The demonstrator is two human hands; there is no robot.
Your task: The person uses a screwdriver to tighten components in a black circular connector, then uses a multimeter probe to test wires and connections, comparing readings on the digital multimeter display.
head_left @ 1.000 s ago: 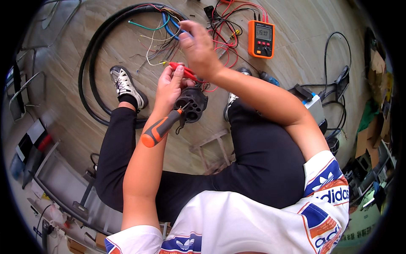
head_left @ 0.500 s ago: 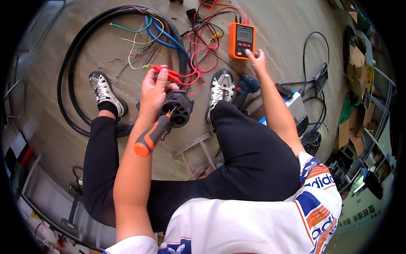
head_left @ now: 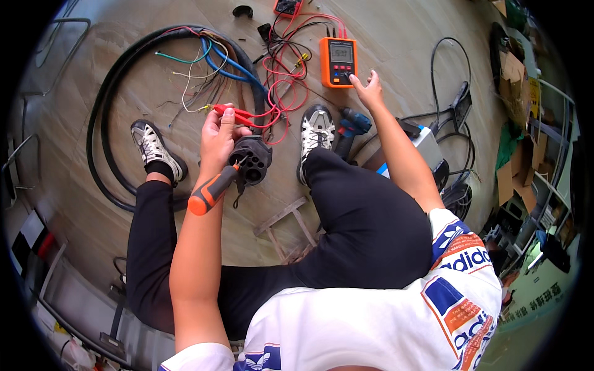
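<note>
My left hand (head_left: 216, 142) pinches a red alligator clip (head_left: 230, 114), whose tip is at the end of a thin white wire (head_left: 187, 99). Just below those fingers is a round black plug (head_left: 260, 151) with several sockets in its face. A screwdriver (head_left: 211, 190) with an orange-and-grey handle has its tip at one of the sockets and lies over my left forearm. My right hand (head_left: 370, 96) has its fingers apart, and one digit touches the lower right corner of an orange handheld meter (head_left: 338, 65), near its buttons. Digits show on the meter's screen.
A thick black cable (head_left: 94, 127) lies coiled around my left foot, with loose coloured wires at its end. Red and black test leads (head_left: 291, 80) tangle beside the meter. A cordless drill (head_left: 351, 127) lies by my right shoe. Cardboard and shelving (head_left: 516, 161) stand at right.
The view has shifted slightly, so the meter and plug sit a little further left. My right fingers have spread more at the meter's corner. My left hand keeps its pinch on the clip.
</note>
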